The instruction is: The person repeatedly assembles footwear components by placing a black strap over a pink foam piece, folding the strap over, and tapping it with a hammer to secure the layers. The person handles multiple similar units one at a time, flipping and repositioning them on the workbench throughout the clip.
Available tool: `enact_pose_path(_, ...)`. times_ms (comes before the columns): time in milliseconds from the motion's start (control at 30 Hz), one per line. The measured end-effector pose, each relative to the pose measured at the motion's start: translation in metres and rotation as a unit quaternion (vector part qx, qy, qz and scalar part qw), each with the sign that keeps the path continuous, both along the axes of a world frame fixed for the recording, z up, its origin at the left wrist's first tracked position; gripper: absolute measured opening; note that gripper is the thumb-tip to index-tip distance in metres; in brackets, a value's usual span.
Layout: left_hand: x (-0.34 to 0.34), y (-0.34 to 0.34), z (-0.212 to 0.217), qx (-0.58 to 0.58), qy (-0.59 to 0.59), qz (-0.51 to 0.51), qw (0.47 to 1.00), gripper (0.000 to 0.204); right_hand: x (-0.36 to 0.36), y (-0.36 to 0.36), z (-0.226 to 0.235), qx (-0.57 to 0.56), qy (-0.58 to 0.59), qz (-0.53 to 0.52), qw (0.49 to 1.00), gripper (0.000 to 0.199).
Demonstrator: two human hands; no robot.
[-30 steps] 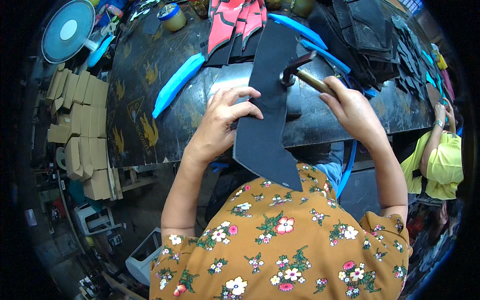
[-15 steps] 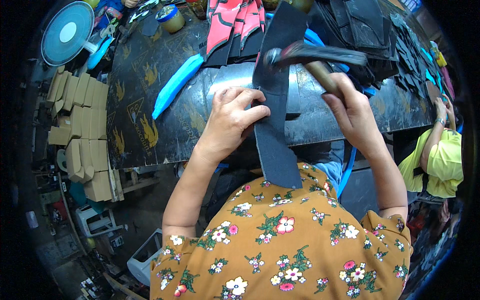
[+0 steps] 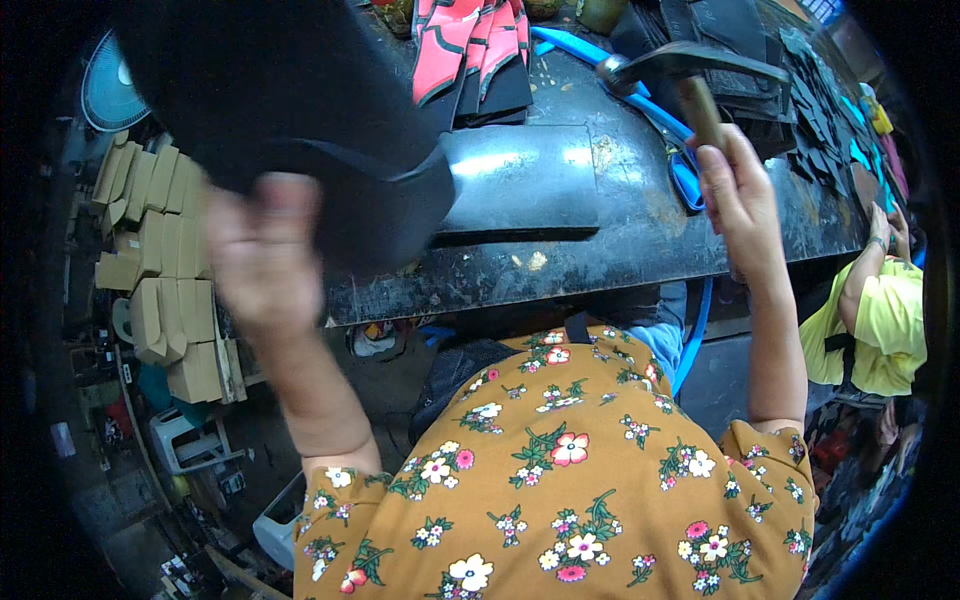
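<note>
My left hand [image 3: 265,255], smeared by motion, grips a large, flexible black sheet [image 3: 300,110] and lifts it at the left over the table. The sheet's thumb side shows; the fingers behind it are partly hidden. To the right, my right hand [image 3: 740,195] is closed round the wooden handle of a hammer [image 3: 704,108], its dark metal head raised over the table. Between the two hands a smooth, shiny dark slab [image 3: 525,175] lies flat on the black table [image 3: 640,245], with nothing on top of it.
Pink and black cut pieces [image 3: 470,45] lie at the back. A blue strap [image 3: 686,178] curves beside my right hand. Stacked black pieces [image 3: 740,95] fill the back right. A person in a yellow shirt [image 3: 875,320] works at far right. Cardboard boxes [image 3: 180,240] stand left of the table.
My left hand has lifted the black sheet off the slab and swung it to the left and up. My right hand has moved slightly right and up with the hammer.
</note>
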State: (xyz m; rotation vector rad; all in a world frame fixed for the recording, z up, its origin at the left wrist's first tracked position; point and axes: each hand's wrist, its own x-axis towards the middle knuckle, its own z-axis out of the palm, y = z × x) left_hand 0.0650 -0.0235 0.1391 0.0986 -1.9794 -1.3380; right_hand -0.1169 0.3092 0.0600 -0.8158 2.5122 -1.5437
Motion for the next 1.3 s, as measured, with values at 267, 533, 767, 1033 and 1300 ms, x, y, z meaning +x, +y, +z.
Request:
enact_pose_path(267,-0.05,-0.002,-0.096,0.067,-0.288,-0.31,0.903,0.033,0.01,-0.006,-0.015,-0.279,0.058,0.057,0.957,0.035)
enact_pose_path(533,-0.039,-0.003,-0.153,0.162,-0.332,-0.308,0.877,0.018,0.007,-0.023,-0.017,0.261,0.072,0.104,0.957,0.025)
enact_pose_path(767,-0.042,0.0,-0.151,0.164,-0.343,-0.295,0.877,0.016,-0.009,-0.037,-0.022,0.201,0.057,0.106,0.972,0.024)
enact_pose_path(1033,-0.041,0.0,-0.15,0.189,-0.367,-0.285,0.865,0.018,-0.012,-0.044,-0.014,0.066,0.027,0.044,0.996,0.027)
enact_pose_path(1300,-0.046,0.0,-0.128,0.12,-0.171,-0.254,0.944,0.04,-0.015,-0.03,-0.016,0.099,0.09,0.076,0.988,0.026)
